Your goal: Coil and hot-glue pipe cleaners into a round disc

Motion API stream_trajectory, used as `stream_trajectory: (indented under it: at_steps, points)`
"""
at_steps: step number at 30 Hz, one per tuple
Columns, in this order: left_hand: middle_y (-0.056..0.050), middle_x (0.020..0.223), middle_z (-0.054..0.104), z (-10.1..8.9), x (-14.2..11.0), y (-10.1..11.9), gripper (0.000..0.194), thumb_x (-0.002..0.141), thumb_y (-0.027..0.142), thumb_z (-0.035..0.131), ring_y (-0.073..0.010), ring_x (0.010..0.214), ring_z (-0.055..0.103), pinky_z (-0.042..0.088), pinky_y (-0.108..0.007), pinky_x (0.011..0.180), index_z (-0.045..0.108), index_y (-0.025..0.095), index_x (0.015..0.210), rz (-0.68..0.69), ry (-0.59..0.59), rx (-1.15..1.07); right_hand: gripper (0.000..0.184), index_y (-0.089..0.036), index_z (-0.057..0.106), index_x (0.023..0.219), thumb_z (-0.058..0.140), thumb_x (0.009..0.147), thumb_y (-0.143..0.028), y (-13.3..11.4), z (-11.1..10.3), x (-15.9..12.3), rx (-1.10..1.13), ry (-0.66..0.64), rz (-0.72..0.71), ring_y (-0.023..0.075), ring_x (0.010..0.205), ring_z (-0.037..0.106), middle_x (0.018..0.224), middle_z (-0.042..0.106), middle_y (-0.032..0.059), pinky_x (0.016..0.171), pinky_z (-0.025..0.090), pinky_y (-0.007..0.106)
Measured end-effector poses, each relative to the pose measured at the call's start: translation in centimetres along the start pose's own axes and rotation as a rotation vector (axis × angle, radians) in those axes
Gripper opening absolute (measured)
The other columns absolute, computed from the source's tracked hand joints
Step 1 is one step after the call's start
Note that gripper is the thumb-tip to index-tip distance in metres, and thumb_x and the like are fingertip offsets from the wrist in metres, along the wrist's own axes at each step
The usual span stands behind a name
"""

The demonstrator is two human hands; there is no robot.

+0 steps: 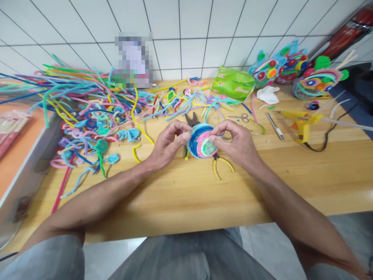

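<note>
A round coiled disc of pipe cleaners (pixel 201 140), blue at the rim with pink and green rings toward its centre, is held above the wooden table (pixel 186 194). My left hand (pixel 167 144) pinches its left edge with fingers closed. My right hand (pixel 236 142) grips its right side, thumb pressed on the green centre. Yellow-handled pliers (pixel 217 163) lie on the table directly under the disc, partly hidden by it and my hands.
A big tangle of coloured pipe cleaners (pixel 87 105) covers the left. Scissors (pixel 240 116), a metal tool (pixel 274 125), a yellow glue gun (pixel 300 122) with cord, a green bag (pixel 233 82) and finished coiled pieces (pixel 291 70) lie at the right, by the tiled wall.
</note>
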State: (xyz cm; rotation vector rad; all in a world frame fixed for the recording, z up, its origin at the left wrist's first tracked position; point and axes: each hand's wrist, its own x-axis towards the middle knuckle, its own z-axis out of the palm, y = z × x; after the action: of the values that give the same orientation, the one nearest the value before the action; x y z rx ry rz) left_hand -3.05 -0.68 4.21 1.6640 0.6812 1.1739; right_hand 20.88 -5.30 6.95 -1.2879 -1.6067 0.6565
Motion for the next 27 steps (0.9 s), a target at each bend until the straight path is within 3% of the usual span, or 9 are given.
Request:
stream_trajectory:
  at_steps: [7, 14, 22, 27]
  points:
    - [0.001, 0.085, 0.067, 0.4, 0.0, 0.5, 0.033, 0.095, 0.053, 0.086, -0.0122, 0.072, 0.059, 0.053, -0.026, 0.071, 0.074, 0.024, 0.1, -0.097, 0.001, -0.251, 0.002, -0.026, 0.075, 0.083, 0.077, 0.084, -0.025, 0.1, 0.0, 0.0, 0.008, 0.003, -0.021, 0.02, 0.08, 0.066, 0.083, 0.075, -0.0005, 0.082, 0.054, 0.037]
    - [0.003, 0.069, 0.058, 0.5, 0.6, 1.4, 0.043, 0.092, 0.058, 0.086, -0.0099, 0.055, 0.046, 0.041, -0.025, 0.053, 0.065, 0.021, 0.086, -0.24, -0.018, -0.388, 0.003, -0.026, 0.075, 0.083, 0.077, 0.084, -0.024, 0.1, 0.0, 0.0, -0.004, 0.005, -0.006, 0.0204, 0.081, 0.067, 0.084, 0.076, -0.0001, 0.081, 0.055, 0.037]
    - [0.007, 0.061, 0.045, 0.5, 0.8, 1.2, 0.056, 0.09, 0.069, 0.081, -0.0072, 0.048, 0.036, 0.026, -0.02, 0.045, 0.055, 0.021, 0.076, -0.323, 0.023, -0.385, 0.002, -0.025, 0.075, 0.084, 0.077, 0.084, -0.025, 0.1, 0.0, 0.0, -0.026, 0.011, 0.006, 0.0201, 0.081, 0.068, 0.085, 0.077, 0.0001, 0.08, 0.054, 0.036]
    - [0.008, 0.062, 0.039, 0.5, 0.6, 1.2, 0.064, 0.094, 0.074, 0.075, -0.0063, 0.05, 0.031, 0.026, -0.021, 0.048, 0.046, 0.021, 0.072, -0.332, 0.01, -0.32, 0.004, -0.025, 0.074, 0.083, 0.076, 0.085, -0.028, 0.0, 0.1, -0.1, -0.049, 0.029, 0.017, 0.0198, 0.08, 0.069, 0.085, 0.077, 0.0003, 0.08, 0.055, 0.035]
